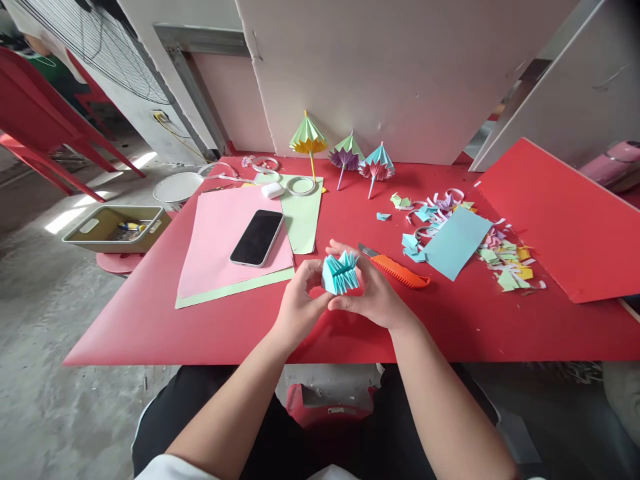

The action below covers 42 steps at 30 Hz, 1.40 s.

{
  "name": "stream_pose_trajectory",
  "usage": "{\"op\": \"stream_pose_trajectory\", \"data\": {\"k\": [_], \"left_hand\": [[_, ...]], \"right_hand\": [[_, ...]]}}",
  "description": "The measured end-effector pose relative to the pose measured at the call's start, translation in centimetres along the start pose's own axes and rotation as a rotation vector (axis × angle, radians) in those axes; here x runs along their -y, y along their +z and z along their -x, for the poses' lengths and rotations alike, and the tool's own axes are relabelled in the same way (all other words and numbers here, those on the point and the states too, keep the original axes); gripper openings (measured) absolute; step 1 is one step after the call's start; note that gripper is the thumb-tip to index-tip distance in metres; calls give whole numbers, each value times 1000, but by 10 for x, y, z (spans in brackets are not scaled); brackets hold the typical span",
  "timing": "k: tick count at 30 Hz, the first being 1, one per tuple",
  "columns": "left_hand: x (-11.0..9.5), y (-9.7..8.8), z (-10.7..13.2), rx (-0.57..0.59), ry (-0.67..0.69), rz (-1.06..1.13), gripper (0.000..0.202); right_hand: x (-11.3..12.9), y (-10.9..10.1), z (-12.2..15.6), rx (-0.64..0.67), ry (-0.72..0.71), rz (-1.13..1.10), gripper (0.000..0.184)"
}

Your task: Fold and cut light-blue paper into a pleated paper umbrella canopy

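Between my hands, above the red tabletop point(225, 333), is a light-blue pleated paper point(341, 273) with its folds bunched together. My left hand point(303, 297) grips its left side with thumb and fingers. On the other side, my right hand point(373, 290) has its fingers curled around the right edge. Just right of my right hand lies an orange utility knife point(400, 270), its blade end pointing to the upper left. Three small paper umbrellas stand at the back: a green and yellow one point(309, 137), a green and purple one point(347, 155) and a blue and pink one point(377, 165).
A black-screened phone point(257, 238) rests on pink paper point(210, 227), with green sheets point(304, 227) beneath. Tape rolls point(301, 186) and a white earbud case point(273, 191) sit nearby. Blue paper point(457, 241) covers colourful scraps point(510, 260). A red board point(575, 227) leans at right.
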State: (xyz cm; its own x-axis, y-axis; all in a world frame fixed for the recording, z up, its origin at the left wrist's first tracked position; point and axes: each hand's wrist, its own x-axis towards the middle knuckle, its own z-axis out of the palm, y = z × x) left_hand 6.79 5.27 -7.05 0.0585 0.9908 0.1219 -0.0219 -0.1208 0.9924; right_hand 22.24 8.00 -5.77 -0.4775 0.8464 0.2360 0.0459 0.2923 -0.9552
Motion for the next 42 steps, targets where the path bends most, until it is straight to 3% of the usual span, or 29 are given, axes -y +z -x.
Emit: {"op": "stream_pose_trajectory", "data": {"k": [5,10,15,19,23,27,30,33,36,39,42], "left_hand": [[1,2,1,23,34,-48,45],[5,4,3,111,65,-181,20],[3,6,1,160,37,-227,7],[-3,5,0,223,32,-254,10],[-1,3,1,215,73,-293,13],[2,2,1,207,35,-282,13],[1,2,0,262,-52,-180,15],[1,3,-1,222,-70,-21,36],[2,3,-1,183,-32,55,50],[2,3,-1,176,-36,18,45],[2,3,0,184,-59,-9,40]], "right_hand": [[4,6,0,26,-14,47,64],[7,10,1,36,-13,135,50],[9,11,1,97,-16,130,64],[9,8,1,160,-43,123,68],[10,8,1,196,-48,129,50],[12,8,1,193,-46,103,45],[9,6,1,177,-13,11,64],[1,1,0,111,-7,-116,82],[-5,-1,-1,26,-5,-122,77],[-6,0,-1,9,39,-81,64],[-5,2,-1,7,51,-111,66]]}}
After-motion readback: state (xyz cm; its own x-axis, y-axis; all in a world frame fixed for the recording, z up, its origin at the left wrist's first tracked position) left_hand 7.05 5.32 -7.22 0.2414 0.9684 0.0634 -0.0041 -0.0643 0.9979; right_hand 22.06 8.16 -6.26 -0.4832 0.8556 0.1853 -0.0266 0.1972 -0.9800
